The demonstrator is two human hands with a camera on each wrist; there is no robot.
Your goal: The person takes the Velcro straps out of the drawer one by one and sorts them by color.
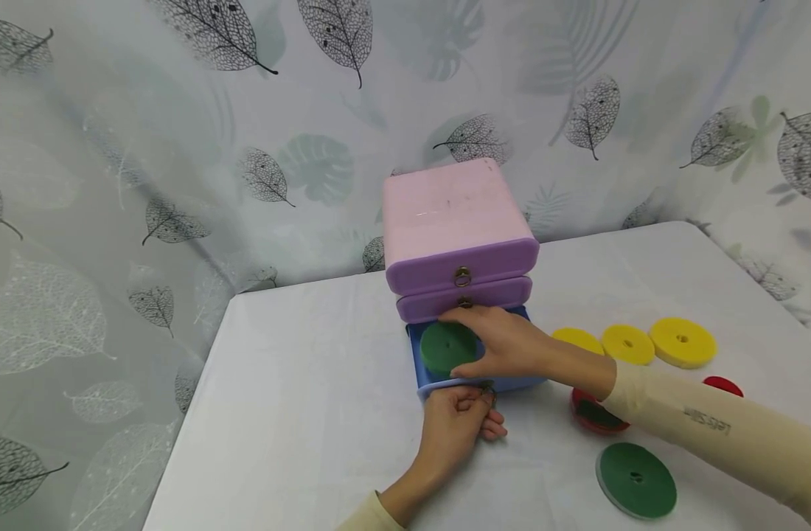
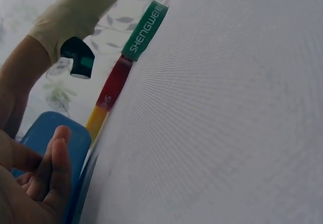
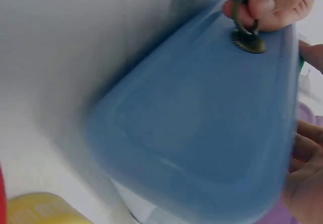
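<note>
The bottom blue drawer (image 1: pixel 521 384) of a small pink-topped chest (image 1: pixel 455 210) is pulled out. My left hand (image 1: pixel 453 426) is at its front, pinching the brass ring pull (image 3: pixel 246 24) between thumb and finger. Inside the drawer lies a flat green roll (image 1: pixel 445 349) with a small hole at its centre. My right hand (image 1: pixel 505 343) reaches in from the right and grips this roll, its thumb at the near edge and its fingers at the far edge. The two purple drawers (image 1: pixel 461 264) above are closed.
To the right on the white table (image 1: pixel 312 383) lie several yellow rolls (image 1: pixel 682 342), a red roll (image 1: pixel 722 384) partly behind the sleeve, a red round piece (image 1: pixel 598 422) with dark green inside, and another green roll (image 1: pixel 636 481). A leaf-patterned curtain (image 1: pixel 326 169) hangs behind.
</note>
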